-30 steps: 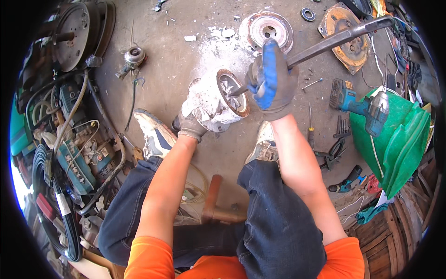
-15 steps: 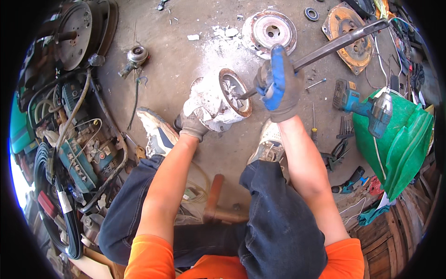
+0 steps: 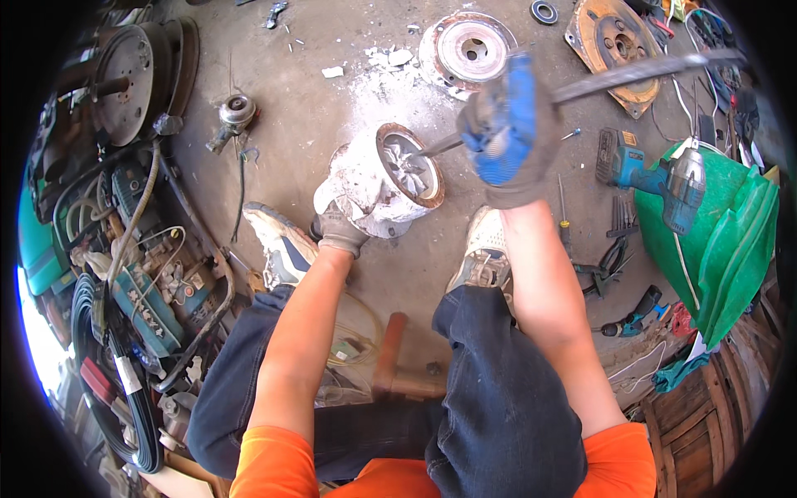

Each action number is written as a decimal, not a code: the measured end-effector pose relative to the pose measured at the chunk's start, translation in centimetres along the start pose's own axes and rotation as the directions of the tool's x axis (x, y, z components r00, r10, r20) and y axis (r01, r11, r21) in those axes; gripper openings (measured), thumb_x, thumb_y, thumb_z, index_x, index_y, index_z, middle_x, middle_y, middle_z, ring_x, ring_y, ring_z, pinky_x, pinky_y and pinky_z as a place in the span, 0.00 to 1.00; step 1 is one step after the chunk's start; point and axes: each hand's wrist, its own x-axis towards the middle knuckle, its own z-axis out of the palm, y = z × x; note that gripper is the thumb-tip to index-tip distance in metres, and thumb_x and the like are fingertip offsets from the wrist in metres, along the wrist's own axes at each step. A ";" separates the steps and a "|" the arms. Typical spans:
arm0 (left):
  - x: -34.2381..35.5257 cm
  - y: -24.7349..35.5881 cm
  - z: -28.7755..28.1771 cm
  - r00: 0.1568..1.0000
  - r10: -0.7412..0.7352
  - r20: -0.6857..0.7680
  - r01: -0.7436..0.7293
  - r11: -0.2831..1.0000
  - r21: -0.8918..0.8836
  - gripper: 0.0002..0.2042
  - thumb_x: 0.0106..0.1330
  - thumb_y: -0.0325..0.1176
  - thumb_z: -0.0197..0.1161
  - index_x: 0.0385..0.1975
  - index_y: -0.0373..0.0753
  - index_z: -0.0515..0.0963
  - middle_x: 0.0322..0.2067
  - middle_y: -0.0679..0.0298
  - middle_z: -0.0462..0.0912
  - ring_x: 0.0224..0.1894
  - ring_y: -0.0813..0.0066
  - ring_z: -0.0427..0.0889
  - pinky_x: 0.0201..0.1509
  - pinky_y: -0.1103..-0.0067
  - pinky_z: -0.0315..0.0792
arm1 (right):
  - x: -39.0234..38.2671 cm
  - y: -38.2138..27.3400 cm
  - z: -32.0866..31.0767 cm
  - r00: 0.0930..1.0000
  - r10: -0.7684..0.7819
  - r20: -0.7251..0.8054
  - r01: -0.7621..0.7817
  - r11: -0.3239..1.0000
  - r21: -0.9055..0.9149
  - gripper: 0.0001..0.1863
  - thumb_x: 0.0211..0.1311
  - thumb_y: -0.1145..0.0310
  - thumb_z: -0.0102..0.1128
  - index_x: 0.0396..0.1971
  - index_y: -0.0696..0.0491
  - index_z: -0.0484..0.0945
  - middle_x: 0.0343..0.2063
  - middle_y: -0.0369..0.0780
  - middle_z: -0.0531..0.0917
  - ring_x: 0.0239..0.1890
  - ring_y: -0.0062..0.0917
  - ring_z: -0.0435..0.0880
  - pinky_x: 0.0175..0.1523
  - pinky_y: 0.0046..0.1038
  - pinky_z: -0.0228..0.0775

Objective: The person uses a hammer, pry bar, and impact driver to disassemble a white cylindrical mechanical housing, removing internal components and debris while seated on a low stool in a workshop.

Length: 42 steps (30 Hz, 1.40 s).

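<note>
My gloved left hand (image 3: 336,228) grips a white-crusted cylindrical housing (image 3: 357,174) with a rusty rim and broken white material inside its opening. My right hand (image 3: 508,129), in a grey and blue glove and slightly blurred, is closed round a long steel bar (image 3: 606,81). The bar slants from the upper right down to the housing's open end, its lower tip just inside the rim. Just above my right hand lies a round flange plate (image 3: 457,50) with holes in its middle.
A rusty plate (image 3: 610,50), a bearing (image 3: 544,12), a cordless impact wrench (image 3: 656,178), a green sack (image 3: 706,249) and a screwdriver (image 3: 564,216) lie right. An engine (image 3: 154,299), hoses and wheel rims (image 3: 133,87) crowd the left. A small gear head (image 3: 237,116) lies upper left.
My right hand has moved slightly right, then up, and the bar's outer end has swung right and a little down. The housing remains in my left hand, nearly in place.
</note>
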 end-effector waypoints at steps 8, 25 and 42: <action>-0.8 -1.3 3.5 0.996 0.055 -0.071 -0.050 0.997 0.065 0.34 0.58 0.56 0.57 0.62 0.42 0.68 0.62 0.55 0.69 0.65 0.57 0.65 0.70 0.65 0.56 | -1.0 4.5 -2.4 0.965 0.024 -0.261 -0.045 0.996 -0.074 0.14 0.61 0.59 0.63 0.29 0.52 0.69 0.16 0.34 0.73 0.12 0.16 0.68 0.14 0.23 0.57; -0.9 -2.3 4.3 0.991 -0.068 0.116 0.051 0.988 0.147 0.38 0.63 0.61 0.45 0.69 0.45 0.57 0.70 0.61 0.57 0.71 0.59 0.53 0.74 0.62 0.43 | -10.5 -5.8 -19.9 0.820 -0.035 -0.572 -0.540 0.286 -0.792 0.18 0.61 0.56 0.61 0.35 0.60 0.80 0.21 0.36 0.80 0.21 0.19 0.76 0.29 0.27 0.68; -2.7 -11.8 14.0 0.991 0.030 0.127 -0.057 0.976 0.210 0.41 0.64 0.64 0.43 0.71 0.45 0.51 0.71 0.59 0.51 0.73 0.58 0.46 0.75 0.59 0.37 | -17.2 -10.3 -21.3 0.858 -0.337 -0.387 -0.415 -0.013 -0.910 0.15 0.60 0.70 0.60 0.46 0.58 0.79 0.45 0.47 0.82 0.48 0.33 0.81 0.55 0.30 0.70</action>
